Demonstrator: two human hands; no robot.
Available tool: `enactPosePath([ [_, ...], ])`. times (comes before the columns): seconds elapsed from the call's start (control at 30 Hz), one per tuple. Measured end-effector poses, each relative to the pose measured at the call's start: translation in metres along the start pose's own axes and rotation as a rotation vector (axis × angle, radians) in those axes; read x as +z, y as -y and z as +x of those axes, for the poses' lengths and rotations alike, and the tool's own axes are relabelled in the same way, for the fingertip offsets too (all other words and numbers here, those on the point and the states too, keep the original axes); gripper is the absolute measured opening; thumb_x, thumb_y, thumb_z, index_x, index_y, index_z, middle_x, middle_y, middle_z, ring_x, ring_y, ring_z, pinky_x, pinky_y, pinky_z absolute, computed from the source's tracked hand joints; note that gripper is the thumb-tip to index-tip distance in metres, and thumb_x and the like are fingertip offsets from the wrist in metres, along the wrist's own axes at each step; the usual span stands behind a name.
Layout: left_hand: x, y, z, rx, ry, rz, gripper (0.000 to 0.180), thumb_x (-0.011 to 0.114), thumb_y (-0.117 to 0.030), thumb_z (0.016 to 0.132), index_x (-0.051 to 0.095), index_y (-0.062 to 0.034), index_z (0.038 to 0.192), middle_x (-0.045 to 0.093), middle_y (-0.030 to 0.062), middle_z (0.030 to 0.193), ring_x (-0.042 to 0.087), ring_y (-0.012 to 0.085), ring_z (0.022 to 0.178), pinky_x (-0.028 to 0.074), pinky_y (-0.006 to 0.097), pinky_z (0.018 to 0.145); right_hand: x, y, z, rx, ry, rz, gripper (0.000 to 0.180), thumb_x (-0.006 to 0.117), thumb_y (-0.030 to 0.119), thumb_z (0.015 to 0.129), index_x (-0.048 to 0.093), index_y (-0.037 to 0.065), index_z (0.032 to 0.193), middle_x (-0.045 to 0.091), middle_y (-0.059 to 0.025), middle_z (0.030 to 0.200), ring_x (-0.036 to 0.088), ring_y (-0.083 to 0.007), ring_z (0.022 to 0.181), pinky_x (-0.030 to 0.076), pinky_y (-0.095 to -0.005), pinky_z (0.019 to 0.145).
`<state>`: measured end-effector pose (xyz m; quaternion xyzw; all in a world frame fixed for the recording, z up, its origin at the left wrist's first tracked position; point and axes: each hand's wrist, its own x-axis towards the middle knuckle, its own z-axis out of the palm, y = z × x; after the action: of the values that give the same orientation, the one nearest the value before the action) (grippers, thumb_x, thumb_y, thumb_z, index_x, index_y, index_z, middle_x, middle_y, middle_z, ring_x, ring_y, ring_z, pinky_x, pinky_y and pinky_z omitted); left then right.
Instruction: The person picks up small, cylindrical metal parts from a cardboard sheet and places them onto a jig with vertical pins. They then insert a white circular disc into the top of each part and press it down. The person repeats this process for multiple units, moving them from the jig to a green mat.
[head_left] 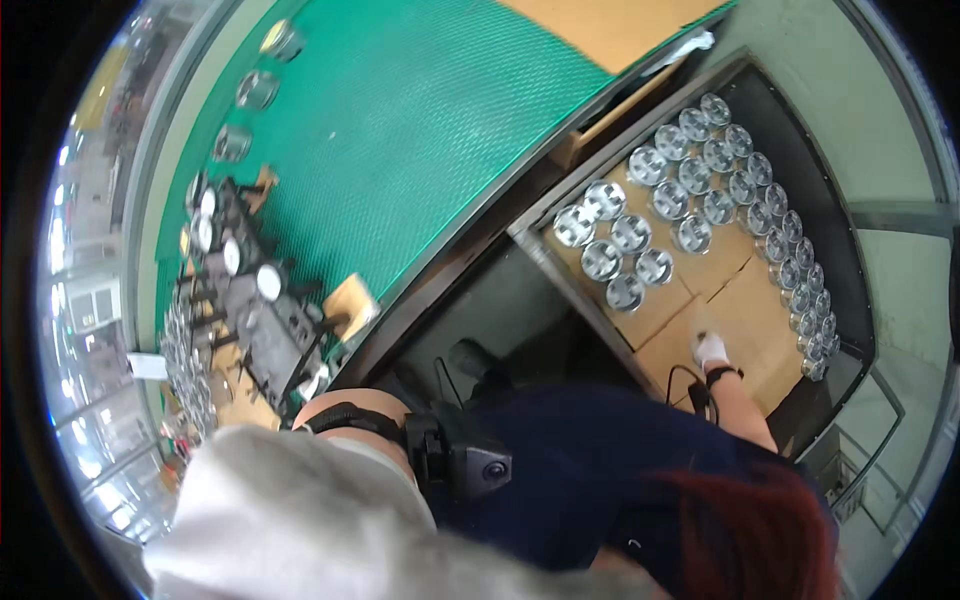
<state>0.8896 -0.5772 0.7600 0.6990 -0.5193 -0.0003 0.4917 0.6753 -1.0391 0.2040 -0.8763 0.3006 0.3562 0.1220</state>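
While the right hand (710, 349) is over cardboard (762, 330), metal cylinders (692, 234) flank it.

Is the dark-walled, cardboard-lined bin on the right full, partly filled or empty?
The bin is partly filled: silver round metal parts sit inside, with bare brown cardboard between groups.

Some thirty metal cups (631, 233) in one bin (790, 145)

The bin fills the right of the frame. Six cups make the cluster at its left end; those along its right side overlap too much for an exact count. Three more sit at upper left, on one green mat (400, 130). At left, four white discs (269, 281). Lower down: two wrist straps (355, 418), one camera (485, 465), one right hand (710, 350).
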Motion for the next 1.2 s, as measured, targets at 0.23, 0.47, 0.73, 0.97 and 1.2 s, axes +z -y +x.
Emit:
enactPosePath([
  [0.23,-0.042,-0.103,-0.218,-0.444,-0.193,0.340,0.014,0.070,-0.014,0.083,0.074,-0.0072,0.094,0.073,0.0099,0.091,0.071,0.0277,0.080,0.055,0.040,0.075,-0.061,0.213,-0.061,-0.555,-0.386,0.279,0.041,0.071,0.021,0.089,0.065,0.000,0.123,0.072,-0.0227,0.111,0.070,-0.0376,0.104,0.054,-0.0441,0.094],
  [0.47,-0.051,-0.119,-0.554,-1.177,-0.418,1.165,0.054,0.074,-0.016,0.085,0.054,-0.0013,0.133,0.062,0.0216,0.126,0.059,0.0404,0.116,0.046,0.047,0.101,-0.050,0.297,-0.144,-0.843,-0.407,0.461,0.041,0.068,0.013,0.097,0.058,-0.003,0.134,0.068,-0.0156,0.124,0.066,-0.0223,0.109,0.052,-0.0344,0.096],
  [0.73,-0.120,-0.143,-0.739,-1.478,-0.684,1.510,0.079,0.078,-0.025,0.081,0.041,0.0059,0.144,0.050,0.0294,0.142,0.046,0.0454,0.134,0.036,0.053,0.115,-0.046,0.446,-0.278,-1.117,-0.281,0.590,0.033,0.062,0.006,0.102,0.060,0.006,0.134,0.064,-0.0029,0.123,0.061,-0.0104,0.106,0.054,-0.0281,0.092],
  [0.97,-0.217,-0.072,-0.728,-1.229,-0.534,1.535,0.030,0.072,-0.033,0.084,0.074,-0.0055,0.097,0.072,0.0162,0.104,0.063,0.0353,0.107,0.044,0.049,0.098,-0.084,0.546,-0.381,-1.336,-0.187,0.709,0.034,0.063,0.006,0.101,0.057,0.000,0.135,0.062,-0.0063,0.126,0.060,-0.0121,0.105,0.051,-0.0287,0.094],
  [1.2,-0.210,-0.083,-0.705,-1.323,-0.585,1.404,0.030,0.068,-0.036,0.088,0.075,-0.0076,0.092,0.072,0.0147,0.098,0.067,0.0332,0.093,0.050,0.046,0.086,-0.074,0.580,-0.466,-1.440,-0.201,0.571,0.034,0.065,-0.001,0.096,0.059,0.000,0.130,0.064,-0.0030,0.116,0.057,-0.0075,0.091,0.048,-0.0237,0.084],
])
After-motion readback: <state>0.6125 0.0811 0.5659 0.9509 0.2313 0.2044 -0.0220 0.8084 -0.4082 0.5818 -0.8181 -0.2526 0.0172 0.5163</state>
